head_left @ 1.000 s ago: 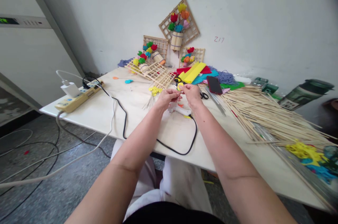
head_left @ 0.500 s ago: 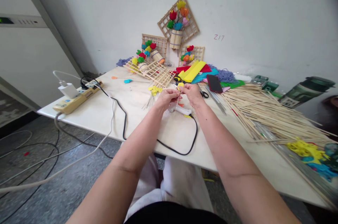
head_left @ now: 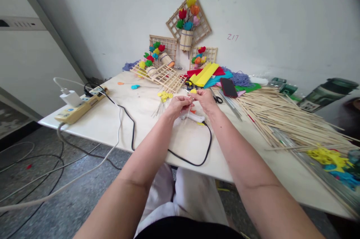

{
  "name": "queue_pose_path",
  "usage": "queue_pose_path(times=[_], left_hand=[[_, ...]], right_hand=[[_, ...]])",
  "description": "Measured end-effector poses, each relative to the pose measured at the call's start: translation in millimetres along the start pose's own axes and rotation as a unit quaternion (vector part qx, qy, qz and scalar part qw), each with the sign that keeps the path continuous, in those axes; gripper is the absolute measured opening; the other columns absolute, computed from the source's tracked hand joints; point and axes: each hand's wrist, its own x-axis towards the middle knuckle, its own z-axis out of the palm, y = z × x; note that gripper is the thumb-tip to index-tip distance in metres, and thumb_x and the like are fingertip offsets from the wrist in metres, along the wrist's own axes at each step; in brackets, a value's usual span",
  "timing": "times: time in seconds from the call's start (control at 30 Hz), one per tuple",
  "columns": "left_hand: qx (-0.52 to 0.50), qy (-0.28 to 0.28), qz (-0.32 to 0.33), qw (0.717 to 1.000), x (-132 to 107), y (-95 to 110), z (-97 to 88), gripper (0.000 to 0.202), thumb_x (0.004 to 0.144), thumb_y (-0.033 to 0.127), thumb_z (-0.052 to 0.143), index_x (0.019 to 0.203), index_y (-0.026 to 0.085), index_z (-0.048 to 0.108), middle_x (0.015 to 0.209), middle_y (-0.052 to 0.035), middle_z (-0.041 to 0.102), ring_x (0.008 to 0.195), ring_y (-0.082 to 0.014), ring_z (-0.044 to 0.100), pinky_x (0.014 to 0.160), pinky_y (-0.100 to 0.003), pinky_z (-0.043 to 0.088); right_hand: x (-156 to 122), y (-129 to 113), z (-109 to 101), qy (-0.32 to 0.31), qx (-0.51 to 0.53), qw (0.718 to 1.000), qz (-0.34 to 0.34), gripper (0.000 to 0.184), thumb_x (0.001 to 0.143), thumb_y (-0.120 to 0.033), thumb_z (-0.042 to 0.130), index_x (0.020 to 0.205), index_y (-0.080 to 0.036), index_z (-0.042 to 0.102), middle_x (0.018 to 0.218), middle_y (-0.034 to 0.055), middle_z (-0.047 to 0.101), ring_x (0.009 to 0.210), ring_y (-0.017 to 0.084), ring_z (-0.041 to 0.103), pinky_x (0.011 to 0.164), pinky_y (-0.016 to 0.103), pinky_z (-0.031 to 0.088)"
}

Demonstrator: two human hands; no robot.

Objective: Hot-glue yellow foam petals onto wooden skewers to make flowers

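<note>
Pale wall rises behind your bench, with flower-decorated lattice panels leaning against it. Your hands meet over the middle of the bench. Your right hand is closed to a pinch on a small yellow piece, raised at your fingertips. Your left hand sits just beside it, finger and thumb pressed together on a thin stem that slants down toward you. Beneath them lies a white glue gun; yellow petals lie left of your left hand, and scissors show just beyond your right.
</note>
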Motion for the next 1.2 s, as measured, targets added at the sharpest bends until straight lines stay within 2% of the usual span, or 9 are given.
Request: queue_pose_path(times=[0.23,0.3,0.43,0.63,0.77,1.0,1.13,1.2], left_hand=[[0.004,-0.001,-0.002,1.0,-0.7,0.3,1.6,0.026,0.055,0.03,0.078,0.065,0.011,0.063,0.056,-0.0025,0.062,0.044,-0.0049,0.045,0.045,-0.02,0.029],[0.005,0.004,0.0,1.0,-1.1,0.7,1.9,0.026,0.055,0.03,0.078,0.065,0.012,0.063,0.056,-0.0025,0.062,0.043,-0.0046,0.044,0.044,-0.021,0.028],[0.018,0.01,0.003,1.0,-0.3,0.4,1.8,0.028,0.053,0.032,0.079,0.066,0.012,0.064,0.057,-0.0028,0.063,0.043,-0.005,0.044,0.044,-0.021,0.028],[0.049,0.006,0.015,0.999,1.0,1.5,2.5,0.032,0.051,0.035,0.08,0.065,0.011,0.064,0.056,-0.0032,0.063,0.042,-0.0046,0.042,0.043,-0.022,0.028],[0.072,0.001,0.028,0.997,0.7,2.7,2.0,0.034,0.051,0.037,0.079,0.065,0.011,0.064,0.056,-0.0032,0.063,0.042,-0.0047,0.042,0.043,-0.022,0.028],[0.06,-0.003,0.038,0.997,2.7,3.1,-1.9,0.036,0.052,0.038,0.079,0.071,0.011,0.065,0.057,-0.0014,0.063,0.043,-0.0048,0.045,0.045,-0.02,0.031],[0.053,-0.009,0.03,0.998,2.9,3.9,-1.6,0.035,0.053,0.037,0.079,0.071,0.011,0.064,0.057,-0.0011,0.063,0.044,-0.0048,0.046,0.046,-0.02,0.033],[0.049,-0.014,0.03,0.998,2.4,4.1,-0.9,0.034,0.053,0.036,0.079,0.07,0.011,0.064,0.057,-0.0012,0.063,0.044,-0.0047,0.047,0.046,-0.02,0.033]], right_hand=[[-0.1,2.4,-3.5,0.001,-0.011,1.0,-0.004,0.029,0.057,-0.04,0.072,0.053,-0.016,0.057,0.052,-0.0035,0.053,0.052,0.009,0.047,0.056,0.025,0.039],[-1.0,1.9,-5.7,-0.002,0.003,1.0,-0.003,0.027,0.06,-0.042,0.07,0.059,-0.016,0.062,0.057,-0.0018,0.058,0.055,0.01,0.05,0.058,0.025,0.04],[-2.6,-0.7,-8.1,0.035,0.035,0.999,-0.015,0.024,0.059,-0.036,0.071,0.071,-0.016,0.068,0.067,-0.0013,0.063,0.059,0.009,0.051,0.059,0.024,0.04],[-3.3,-3.2,-5.8,0.058,0.008,0.997,-0.044,0.016,0.058,-0.031,0.069,0.056,-0.017,0.062,0.052,-0.0045,0.051,0.051,0.008,0.04,0.053,0.024,0.034],[-4.1,-4.6,-5.5,0.074,-0.014,0.996,-0.052,0.016,0.059,-0.031,0.069,0.056,-0.017,0.061,0.052,-0.0042,0.051,0.052,0.008,0.04,0.053,0.024,0.034],[-5.0,-3.5,-11.8,0.012,0.089,0.996,0.001,0.028,0.061,-0.044,0.071,0.068,-0.018,0.065,0.063,-0.0018,0.058,0.056,0.009,0.049,0.054,0.025,0.041],[-6.7,-4.3,-11.4,0.018,0.12,0.993,0.006,0.028,0.056,-0.038,0.076,0.073,-0.018,0.068,0.07,-0.0014,0.062,0.059,0.009,0.051,0.057,0.025,0.042],[-7.8,-5.4,-9.2,0.027,0.118,0.993,0.006,0.025,0.054,-0.035,0.076,0.069,-0.017,0.068,0.066,-0.0021,0.061,0.056,0.008,0.049,0.057,0.025,0.041]])
